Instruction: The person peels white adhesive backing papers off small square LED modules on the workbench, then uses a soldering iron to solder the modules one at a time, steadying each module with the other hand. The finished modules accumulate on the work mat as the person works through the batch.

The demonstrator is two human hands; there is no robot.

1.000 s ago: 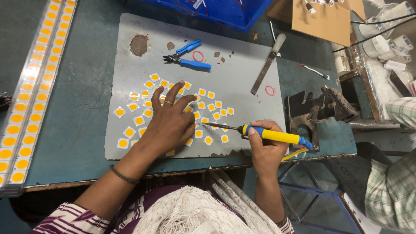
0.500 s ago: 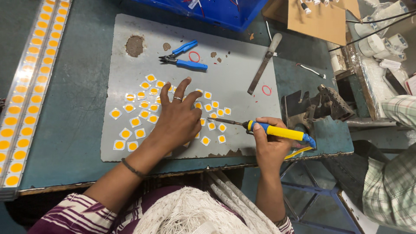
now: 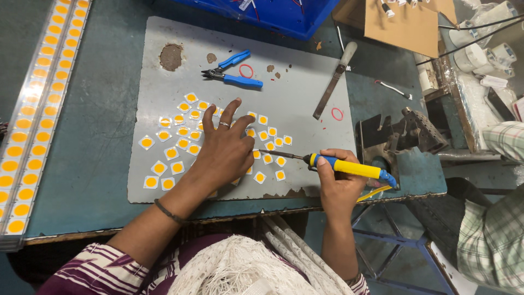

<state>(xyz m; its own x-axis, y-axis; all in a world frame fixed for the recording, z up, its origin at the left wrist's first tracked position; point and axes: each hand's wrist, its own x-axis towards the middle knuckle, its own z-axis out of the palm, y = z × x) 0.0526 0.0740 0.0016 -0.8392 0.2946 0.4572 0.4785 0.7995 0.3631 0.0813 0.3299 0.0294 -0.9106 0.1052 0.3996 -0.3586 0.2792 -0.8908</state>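
While the left hand (image 3: 224,153) lies flat, fingers spread, on the small white-and-yellow square chips (image 3: 172,153) scattered over the grey mat (image 3: 295,71), the right hand (image 3: 338,183) has its grip pressed around a yellow-handled soldering iron (image 3: 349,166), tip just right of the left hand's thumb among the chips. Blue cutters (image 3: 234,74) lie above the chips; chip strips (image 3: 33,104) lie left of the mat on the bench (image 3: 103,180).

View: head camera, single, worn by the person.
Facing: steeply down onto the bench (image 3: 98,180), tilted slightly forward.
Range: close; grey mat (image 3: 295,120) fills mid-frame, forearms enter from the bottom edge.
Edges: strip tray (image 3: 33,125) at left, another person's checked sleeve (image 3: 491,235) at right.
Shared: nothing, one view only.
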